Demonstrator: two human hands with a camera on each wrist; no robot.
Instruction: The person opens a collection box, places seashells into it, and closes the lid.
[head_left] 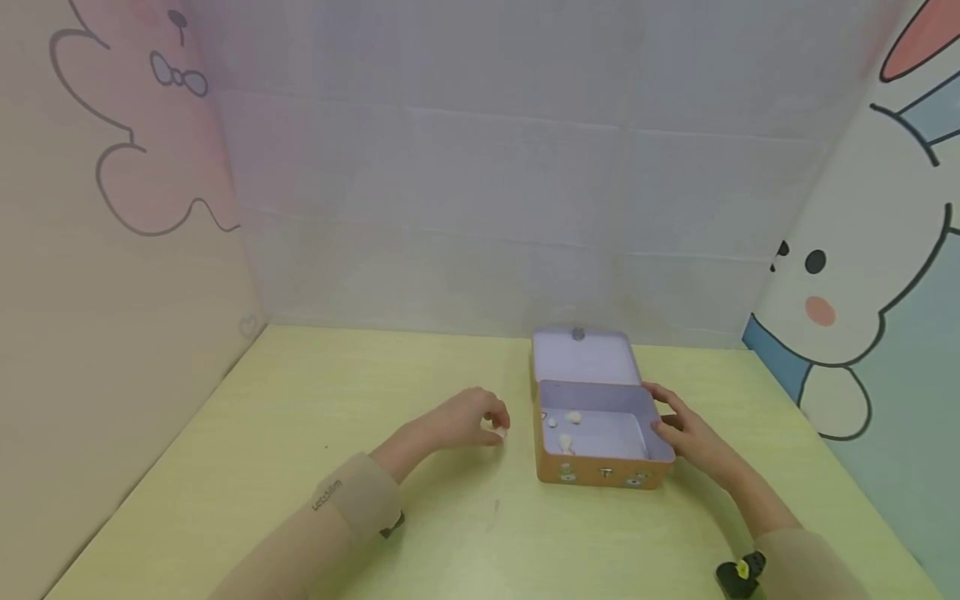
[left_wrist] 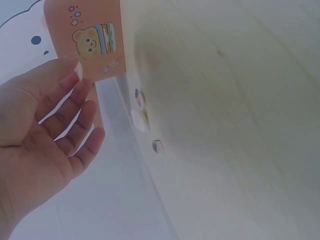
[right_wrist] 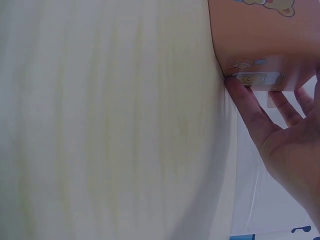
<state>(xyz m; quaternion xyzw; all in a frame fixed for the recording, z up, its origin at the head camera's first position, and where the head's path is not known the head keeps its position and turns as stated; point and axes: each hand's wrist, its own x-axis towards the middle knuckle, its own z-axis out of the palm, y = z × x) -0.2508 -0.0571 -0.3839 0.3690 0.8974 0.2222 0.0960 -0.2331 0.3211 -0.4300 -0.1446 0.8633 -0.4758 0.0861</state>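
Observation:
My left hand (head_left: pixel 468 417) is just left of an orange suitcase-shaped tin box (head_left: pixel 573 472) and pinches a small white seashell (left_wrist: pixel 78 70) between thumb and fingertips. Its other fingers are loosely curved. The box's lid (head_left: pixel 585 357) leans back, showing a lilac lining. Inside, toward the left, lie several small pale shells (head_left: pixel 573 417). My right hand (head_left: pixel 697 437) holds the box's right wall, thumb at the rim and fingers against the outer side; some of its fingers are partly hidden. Beneath the left hand, several small shells (left_wrist: pixel 139 120) lie on the table.
The pale yellow table (head_left: pixel 360 375) meets a whitish back wall (head_left: pixel 435 283). Cartoon-printed side walls stand at the left (head_left: pixel 135 333) and right (head_left: pixel 862 292). A dark strap piece (head_left: pixel 738 575) sits by the right sleeve.

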